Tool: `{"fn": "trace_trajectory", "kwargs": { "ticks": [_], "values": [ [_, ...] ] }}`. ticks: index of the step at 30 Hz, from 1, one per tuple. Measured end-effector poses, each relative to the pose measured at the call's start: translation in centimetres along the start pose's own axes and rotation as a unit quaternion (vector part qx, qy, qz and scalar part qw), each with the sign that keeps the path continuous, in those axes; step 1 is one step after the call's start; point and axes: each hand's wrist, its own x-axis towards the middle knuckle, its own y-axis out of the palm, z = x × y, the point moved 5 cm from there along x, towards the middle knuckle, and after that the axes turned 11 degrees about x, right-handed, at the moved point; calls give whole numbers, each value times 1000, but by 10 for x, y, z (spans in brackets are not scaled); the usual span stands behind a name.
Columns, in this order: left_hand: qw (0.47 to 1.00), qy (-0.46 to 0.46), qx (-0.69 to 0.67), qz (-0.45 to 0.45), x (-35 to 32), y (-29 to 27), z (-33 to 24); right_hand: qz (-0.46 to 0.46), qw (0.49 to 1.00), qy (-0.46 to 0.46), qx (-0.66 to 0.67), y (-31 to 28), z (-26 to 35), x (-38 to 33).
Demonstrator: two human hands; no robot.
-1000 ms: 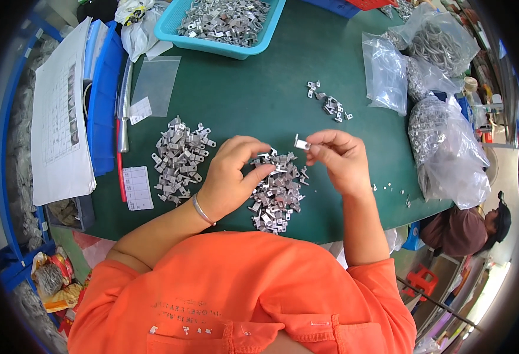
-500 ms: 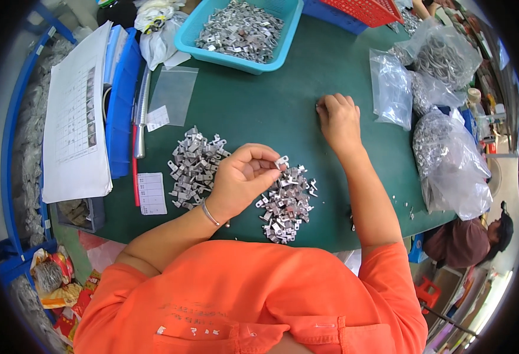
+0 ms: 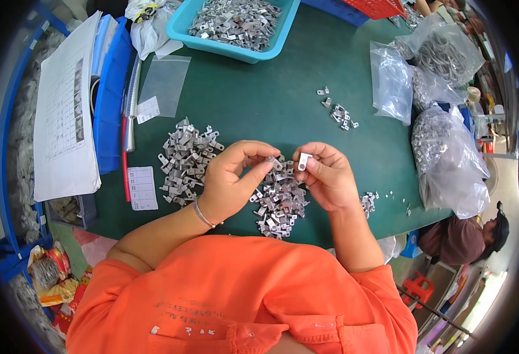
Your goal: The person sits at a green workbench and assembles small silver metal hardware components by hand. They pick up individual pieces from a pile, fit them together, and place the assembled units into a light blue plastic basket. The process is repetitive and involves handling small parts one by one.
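Between the thumb and fingers of my right hand [image 3: 328, 177] is a small metal bracket [image 3: 303, 161] with a hole near one end. My left hand [image 3: 236, 177], closed in a pinch, has another small bracket [image 3: 276, 163] at its fingertips. Both hands are over the front of a loose pile of metal brackets [image 3: 281, 206]. A second, larger pile of brackets [image 3: 185, 159] lies left of my left hand. Farther off to the right, several brackets [image 3: 342, 115] are scattered on the green table [image 3: 253, 106].
A turquoise basket [image 3: 256, 56] full of brackets stands at the back. Clear plastic bags [image 3: 448, 159] of metal parts line the right side. At left are a blue file tray [image 3: 111, 112], paper sheets [image 3: 64, 118] and a printed card [image 3: 142, 187]. Another person [image 3: 466, 236] is at far right.
My right hand has come back from the far right to beside my left hand and now holds a bracket. The scattered brackets it covered are now visible.
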Motion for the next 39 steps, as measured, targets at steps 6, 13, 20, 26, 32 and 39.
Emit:
{"fn": "trace_trajectory", "kwargs": {
  "ticks": [6, 13, 20, 26, 32, 39],
  "values": [
    [993, -61, -96, 44, -1, 7, 1, 0, 999, -24, 23, 4, -2, -8],
    [995, -76, -6, 65, -7, 12, 0, 65, 950, -176, -249, 29, -3, -27],
    [960, 148, 229, 58, -5, 15, -22, 74, 761, -319, -560, 43, 3, -36],
    [963, 56, 246, 96, -9, 16, -4, 122, 661, -291, -681, 36, 36, -12],
    [974, 51, 210, 62, -4, 14, -8, -96, 470, -324, -815, -23, 82, 62],
    [982, 3, 187, 32, -2, 5, -5, -57, 727, -260, -633, 9, 56, 33]
  ]
}}
